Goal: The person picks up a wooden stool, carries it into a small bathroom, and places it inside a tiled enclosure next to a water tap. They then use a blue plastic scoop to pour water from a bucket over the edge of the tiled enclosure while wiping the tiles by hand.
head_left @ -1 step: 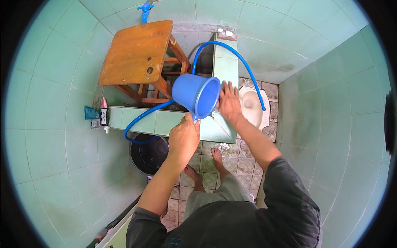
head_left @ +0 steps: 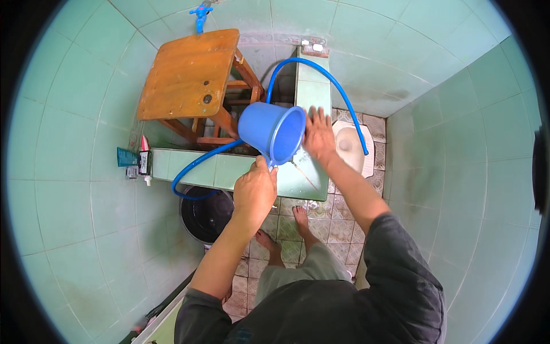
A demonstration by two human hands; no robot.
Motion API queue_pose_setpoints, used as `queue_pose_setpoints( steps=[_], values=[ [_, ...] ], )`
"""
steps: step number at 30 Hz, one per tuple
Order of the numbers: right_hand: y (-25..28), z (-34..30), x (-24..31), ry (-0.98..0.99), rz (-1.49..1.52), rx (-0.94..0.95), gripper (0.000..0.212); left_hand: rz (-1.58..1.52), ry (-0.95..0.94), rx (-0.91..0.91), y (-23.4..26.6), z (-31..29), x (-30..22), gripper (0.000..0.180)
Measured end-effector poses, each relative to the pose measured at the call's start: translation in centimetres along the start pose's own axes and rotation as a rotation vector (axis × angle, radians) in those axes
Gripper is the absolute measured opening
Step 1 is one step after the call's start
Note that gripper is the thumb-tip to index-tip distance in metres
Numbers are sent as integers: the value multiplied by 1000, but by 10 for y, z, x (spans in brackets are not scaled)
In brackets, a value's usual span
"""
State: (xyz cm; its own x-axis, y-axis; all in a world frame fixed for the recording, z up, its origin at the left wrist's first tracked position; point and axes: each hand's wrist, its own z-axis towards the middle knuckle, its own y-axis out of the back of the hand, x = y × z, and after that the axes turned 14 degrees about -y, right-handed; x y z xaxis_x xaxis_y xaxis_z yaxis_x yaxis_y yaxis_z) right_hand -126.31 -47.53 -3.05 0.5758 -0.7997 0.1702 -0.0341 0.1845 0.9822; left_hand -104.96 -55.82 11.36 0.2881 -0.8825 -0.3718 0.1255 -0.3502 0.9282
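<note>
My left hand [head_left: 255, 190] is closed around the handle of a blue plastic dipper [head_left: 264, 131]. The dipper is tilted, its mouth facing right, above the corner of the pale green tiled ledge [head_left: 312, 180]. Just right of the dipper's rim, my right hand [head_left: 319, 134] is open, fingers stretched out over the ledge. Whether its palm touches the tile I cannot tell. Water drops and a thin brownish line show on the ledge below the dipper.
A wooden chair or stool [head_left: 189, 74] stands behind the ledge. The blue hose [head_left: 338, 84] arches over it towards a squat toilet [head_left: 347, 143]. A dark bucket [head_left: 207, 215] sits lower left. Toiletries [head_left: 143, 162] hang at the left wall; a blue tap [head_left: 200, 17] is above the chair.
Hardly anything differs. My right hand has shifted very slightly, while the dipper in my left hand stays in place.
</note>
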Motion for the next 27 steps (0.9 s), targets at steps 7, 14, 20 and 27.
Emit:
queue_pose_setpoints(
  steps=[7,14,20,27],
  values=[
    [-6,73,-19,-118,50,-117,58,-13,25,12,3,23,-8,30],
    [10,-70,14,29,90,-3,56,-48,23,-15,10,23,-9,31],
    [9,-68,2,227,90,79,59,-81,74,-32,15,4,-9,30],
    [-9,101,-23,172,18,-77,60,-131,194,22,25,-26,-17,33]
  ],
)
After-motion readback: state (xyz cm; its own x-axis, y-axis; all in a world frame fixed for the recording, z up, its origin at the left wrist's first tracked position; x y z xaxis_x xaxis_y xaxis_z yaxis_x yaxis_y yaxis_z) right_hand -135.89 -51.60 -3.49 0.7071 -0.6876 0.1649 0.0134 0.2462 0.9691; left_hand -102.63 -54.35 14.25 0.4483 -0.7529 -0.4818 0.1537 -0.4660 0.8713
